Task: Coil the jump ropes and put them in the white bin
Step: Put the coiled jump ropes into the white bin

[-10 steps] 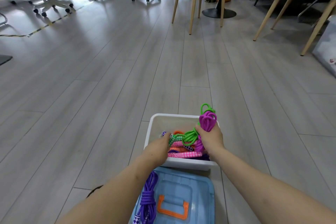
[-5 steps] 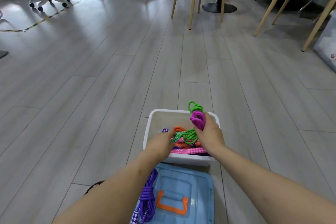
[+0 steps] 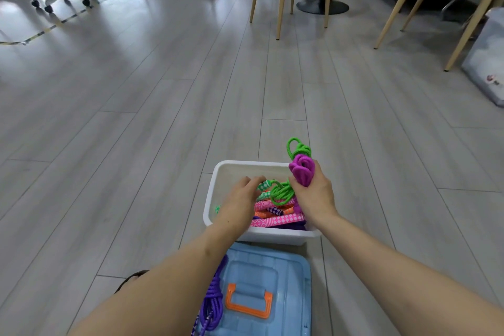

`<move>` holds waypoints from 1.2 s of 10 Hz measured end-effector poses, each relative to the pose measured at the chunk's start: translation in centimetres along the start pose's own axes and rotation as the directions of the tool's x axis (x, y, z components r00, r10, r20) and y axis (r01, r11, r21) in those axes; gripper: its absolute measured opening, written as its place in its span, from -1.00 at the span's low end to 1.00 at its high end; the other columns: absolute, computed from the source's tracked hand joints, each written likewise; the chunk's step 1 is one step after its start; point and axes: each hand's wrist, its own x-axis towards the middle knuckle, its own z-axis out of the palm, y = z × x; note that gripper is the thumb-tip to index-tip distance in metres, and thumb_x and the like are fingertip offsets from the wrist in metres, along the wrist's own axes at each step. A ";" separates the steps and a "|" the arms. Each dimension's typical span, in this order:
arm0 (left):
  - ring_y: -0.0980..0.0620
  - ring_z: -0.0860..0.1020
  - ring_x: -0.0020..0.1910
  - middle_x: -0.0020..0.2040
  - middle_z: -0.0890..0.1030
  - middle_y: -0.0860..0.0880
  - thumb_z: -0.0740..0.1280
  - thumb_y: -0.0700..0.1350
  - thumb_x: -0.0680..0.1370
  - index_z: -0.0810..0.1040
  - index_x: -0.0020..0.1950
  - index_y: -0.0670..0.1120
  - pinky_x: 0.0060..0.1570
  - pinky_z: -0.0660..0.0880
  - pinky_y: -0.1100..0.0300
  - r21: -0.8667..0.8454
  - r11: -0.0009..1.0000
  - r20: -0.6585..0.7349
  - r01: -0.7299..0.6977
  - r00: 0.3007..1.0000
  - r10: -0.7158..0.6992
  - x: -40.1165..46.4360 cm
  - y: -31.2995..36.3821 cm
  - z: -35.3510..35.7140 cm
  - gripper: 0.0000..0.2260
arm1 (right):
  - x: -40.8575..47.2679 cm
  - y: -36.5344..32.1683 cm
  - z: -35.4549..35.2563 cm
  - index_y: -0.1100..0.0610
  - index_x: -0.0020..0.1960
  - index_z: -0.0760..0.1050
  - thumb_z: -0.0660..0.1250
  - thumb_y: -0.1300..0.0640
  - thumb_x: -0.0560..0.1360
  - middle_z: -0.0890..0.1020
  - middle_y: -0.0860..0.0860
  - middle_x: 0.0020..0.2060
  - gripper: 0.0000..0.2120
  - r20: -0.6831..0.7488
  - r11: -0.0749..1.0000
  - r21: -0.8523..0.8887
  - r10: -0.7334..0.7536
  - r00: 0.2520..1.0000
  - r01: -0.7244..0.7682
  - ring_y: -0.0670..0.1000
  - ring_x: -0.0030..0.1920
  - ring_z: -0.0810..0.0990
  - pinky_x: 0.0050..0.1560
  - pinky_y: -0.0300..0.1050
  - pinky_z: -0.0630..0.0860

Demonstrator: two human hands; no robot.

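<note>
Purple-and-green rope bundle (image 3: 299, 169) gripped in right hand (image 3: 313, 196): soft, light, springy; best squeezed mid-coil. Left hand (image 3: 241, 199) flat-fingered, pressing ropes down in bin (image 3: 218, 185).

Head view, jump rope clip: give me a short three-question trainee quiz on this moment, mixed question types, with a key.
1. True or false: the right hand grips a bundle of magenta rope and green rope above the white bin.
2. Where does the coiled purple rope lie? A) inside the white bin B) on the blue lid, near its orange handle C) on a chair
3. Fill in: the left hand reaches into the white bin with its fingers roughly ____.

Key: 1 true; 2 B; 3 straight
</note>
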 end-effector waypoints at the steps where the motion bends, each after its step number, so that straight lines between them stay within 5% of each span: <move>1: 0.06 0.52 0.18 0.24 0.49 0.02 0.23 -0.22 0.68 0.43 0.46 0.05 0.15 0.53 0.12 -0.018 0.998 -0.075 -0.062 0.995 0.060 0.2 0.1 0.0 -0.63 | 0.5 0.0 -0.5 -0.11 0.28 0.46 0.47 0.09 0.56 0.60 -0.11 -0.04 -0.65 -0.030 0.995 0.091 0.047 0.998 -0.044 -0.13 -0.07 0.59 -0.16 -0.29 0.53; 2: 0.12 0.47 0.11 0.15 0.49 0.05 0.24 -0.19 0.69 0.48 0.44 0.03 0.09 0.41 0.27 -0.046 0.995 -0.135 -0.087 0.988 0.081 0.3 0.6 0.1 -0.67 | 1.1 0.2 -0.9 -0.03 0.28 0.50 0.49 0.10 0.54 0.61 -0.10 -0.04 -0.65 -0.048 0.990 0.115 0.088 0.995 -0.082 -0.14 -0.04 0.59 -0.16 -0.32 0.51; 4: -0.03 0.45 0.09 0.13 0.53 0.04 0.19 -0.12 0.71 0.41 0.45 0.20 0.22 0.41 -0.01 0.137 0.990 -0.013 -0.029 0.999 0.031 0.8 0.4 0.7 -0.65 | 1.5 0.6 -1.4 -0.01 0.25 0.54 0.52 0.10 0.50 0.65 -0.04 0.00 -0.65 -0.024 0.983 0.142 0.118 0.993 -0.113 -0.03 0.02 0.63 0.05 -0.08 0.62; 6: -0.11 0.49 0.27 0.28 0.61 -0.01 0.23 -0.10 0.69 0.36 0.51 0.28 0.23 0.41 -0.05 0.398 0.917 0.143 0.001 0.988 -0.063 0.9 -0.2 1.2 -0.57 | 0.8 0.0 -1.0 -0.11 0.23 0.47 0.51 0.14 0.51 0.58 -0.16 -0.06 -0.62 0.034 0.999 0.036 0.035 0.999 -0.036 -0.22 -0.06 0.55 -0.16 -0.41 0.45; 7: -0.15 0.48 0.30 0.29 0.59 -0.10 0.25 -0.09 0.68 0.38 0.54 0.21 0.26 0.43 -0.02 0.458 0.889 0.179 0.023 0.977 -0.118 1.2 1.2 1.0 -0.57 | 0.6 -0.2 -0.8 -0.15 0.19 0.44 0.49 0.09 0.54 0.59 -0.13 -0.06 -0.67 0.032 1.000 -0.027 -0.012 0.999 0.012 -0.15 -0.08 0.57 -0.15 -0.35 0.48; 9: -0.12 0.56 0.14 0.16 0.51 -0.07 0.37 -0.02 0.62 0.55 0.42 0.02 0.23 0.55 0.05 0.409 0.909 0.193 0.082 0.966 -0.174 2.0 0.9 2.7 -0.64 | 0.6 0.5 -0.4 -0.14 0.27 0.46 0.44 -0.12 0.55 0.62 -0.08 0.04 -0.66 0.090 0.930 -0.336 -0.129 0.988 0.152 -0.02 -0.04 0.61 -0.05 0.01 0.62; 10: 0.12 0.60 -0.17 0.10 0.64 -0.10 0.27 -0.24 0.63 0.56 0.35 -0.21 -0.30 0.54 0.39 0.027 0.942 0.224 0.334 0.917 -0.331 1.0 2.6 1.6 -0.70 | 0.9 0.7 0.0 -0.11 0.27 0.46 0.47 -0.13 0.52 0.60 -0.05 0.04 -0.62 0.153 0.806 -0.533 -0.210 0.966 0.259 0.03 -0.03 0.60 -0.10 0.02 0.61; 11: 0.10 0.60 -0.18 0.30 0.59 -0.26 0.19 -0.35 0.65 0.49 0.41 -0.30 -0.40 0.48 0.44 -0.121 0.938 0.193 0.325 0.935 -0.299 1.2 3.1 1.6 -0.67 | 1.2 0.5 0.7 -0.05 0.29 0.45 0.49 0.00 0.51 0.62 -0.02 0.08 -0.60 0.231 0.706 -0.638 -0.206 0.951 0.308 0.09 0.11 0.57 -0.07 -0.02 0.55; 12: -0.14 0.62 0.15 0.33 0.59 -0.18 0.21 -0.31 0.66 0.48 0.48 -0.16 -0.01 0.56 0.29 0.079 0.951 0.240 0.299 0.920 -0.309 2.0 0.6 2.0 -0.62 | 1.5 0.8 1.4 -0.04 0.37 0.41 0.40 0.09 0.55 0.62 -0.01 0.17 -0.58 0.262 0.600 -0.721 -0.227 0.938 0.346 0.15 0.22 0.52 0.04 0.01 0.50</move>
